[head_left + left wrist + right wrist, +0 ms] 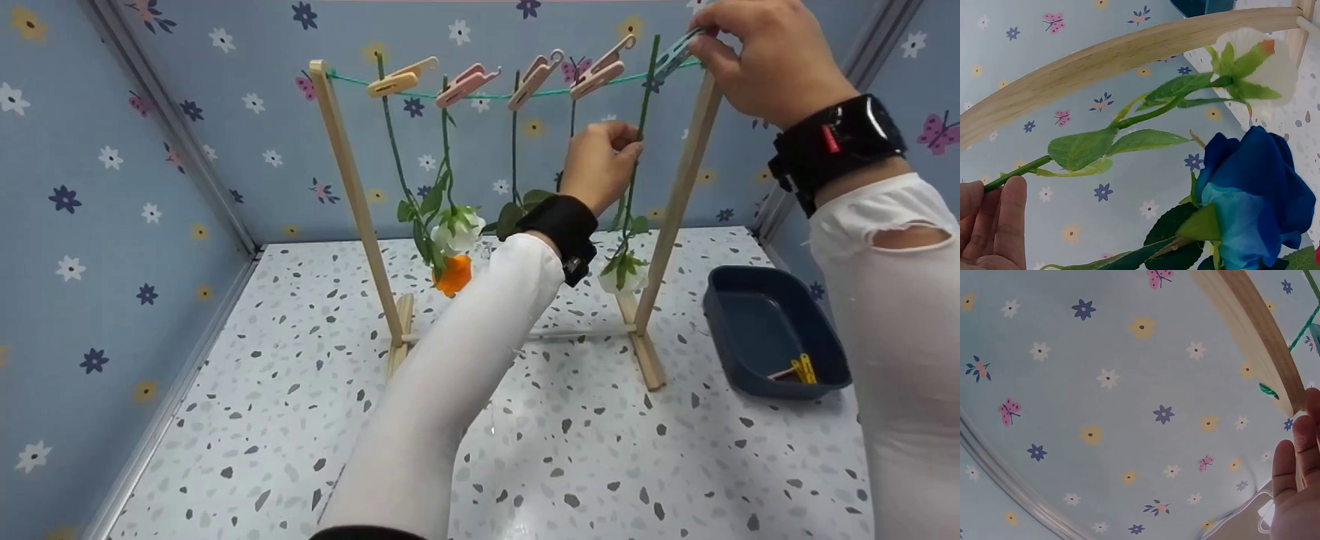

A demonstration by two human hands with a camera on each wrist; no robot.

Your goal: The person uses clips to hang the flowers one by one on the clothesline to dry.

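wooden drying rack (352, 195) at 12 o'clock on speckled surface (570, 465), four pastel pegs on green string (487, 95). left hand (600, 161) pinching green flower stem (637, 142) hanging at 1 o'clock. right hand (765, 56) squeezing blue clothes peg (675, 54) on stem top. dark blue tray (765, 330) at 3 o'clock.

Walls (112, 225) pale blue, printed with small white, navy, yellow flowers and pink butterflies. Desk (585, 465) white with grey and black speckles. Rack (360, 210) light natural wood; string (487, 95) green. Pegs: one yellow (401, 77), three pink (465, 84), one blue-grey (675, 52). Stems (637, 150) and leaves green. Blooms: orange (454, 274), white (459, 227), blue (1258, 197) with paler blue petals. Tray (772, 330) dark navy; peg (806, 369) inside yellow. Sleeves (450, 390) white. Wrist straps (836, 146) black, red spot on right one.
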